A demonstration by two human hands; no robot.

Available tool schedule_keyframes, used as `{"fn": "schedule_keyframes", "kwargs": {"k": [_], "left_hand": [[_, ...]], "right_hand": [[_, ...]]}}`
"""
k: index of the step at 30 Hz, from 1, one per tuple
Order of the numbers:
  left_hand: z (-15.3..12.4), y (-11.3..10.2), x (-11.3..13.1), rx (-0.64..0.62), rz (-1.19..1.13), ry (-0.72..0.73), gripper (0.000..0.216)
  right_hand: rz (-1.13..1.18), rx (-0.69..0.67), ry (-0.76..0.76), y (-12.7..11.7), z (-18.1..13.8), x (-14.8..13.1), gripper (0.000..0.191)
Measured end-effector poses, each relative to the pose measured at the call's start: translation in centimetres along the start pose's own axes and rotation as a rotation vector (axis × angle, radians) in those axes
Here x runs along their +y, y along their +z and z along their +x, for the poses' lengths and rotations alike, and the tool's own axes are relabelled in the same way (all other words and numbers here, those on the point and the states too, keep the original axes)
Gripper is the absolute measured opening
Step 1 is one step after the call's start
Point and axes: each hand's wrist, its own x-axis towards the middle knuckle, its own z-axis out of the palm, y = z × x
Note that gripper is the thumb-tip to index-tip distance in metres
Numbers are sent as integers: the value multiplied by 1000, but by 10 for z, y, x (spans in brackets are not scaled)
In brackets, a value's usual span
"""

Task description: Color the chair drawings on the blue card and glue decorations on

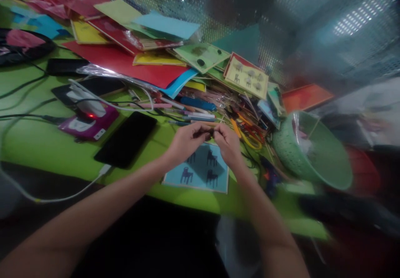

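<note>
My left hand [189,140] and my right hand [227,142] meet above the far edge of a blue card. Their fingers are closed and pinched together on something small and dark, too blurred to name. Below them the blue card [196,181] lies flat near the front of the green table, with dark chair pictures on it. My hands cover part of its upper side. Just beyond my right hand are orange-handled scissors [250,138]. Pens and pencils [200,114] lie beyond the fingertips.
A black phone [126,140] with a white cable lies to the left, beside a purple power adapter [90,123]. Behind are piled coloured papers [131,63] and a yellow card with chair pictures [246,76]. A green basket [331,157] stands at the right.
</note>
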Motion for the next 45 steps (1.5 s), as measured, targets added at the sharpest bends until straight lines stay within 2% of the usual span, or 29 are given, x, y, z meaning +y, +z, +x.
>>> {"fn": "schedule_keyframes", "kwargs": {"k": [3, 5, 13, 19, 23, 30, 34, 38, 42, 45], "left_hand": [[3, 4, 0, -33, -246, -123, 21], [4, 4, 1, -39, -320, -170, 21], [3, 2, 6, -33, -434, -266, 21], [4, 2, 4, -10, -468, -282, 22], [5, 0, 3, 31, -449, -298, 22], [6, -3, 7, 90, -541, -382, 16], [9, -5, 11, 140, -602, -434, 11], [11, -6, 15, 186, -618, -465, 10], [12, -7, 18, 225, -625, -480, 11], [13, -9, 18, 266, -627, -468, 17]], "right_hand": [[-7, 45, -18, 0, 0, -2, 16], [-20, 53, -34, 1, 0, -3, 16], [8, 58, -46, 2, 0, -2, 16], [90, 55, -36, 1, 0, -3, 15], [231, 71, 25, -1, 0, -4, 16], [758, 55, 218, -3, 8, 11, 9], [967, 61, 298, -6, 13, 17, 15], [1085, 59, 369, -13, 15, 17, 1], [1060, 47, 395, -17, 17, 20, 30], [822, 76, 375, -14, 18, 27, 42]]}}
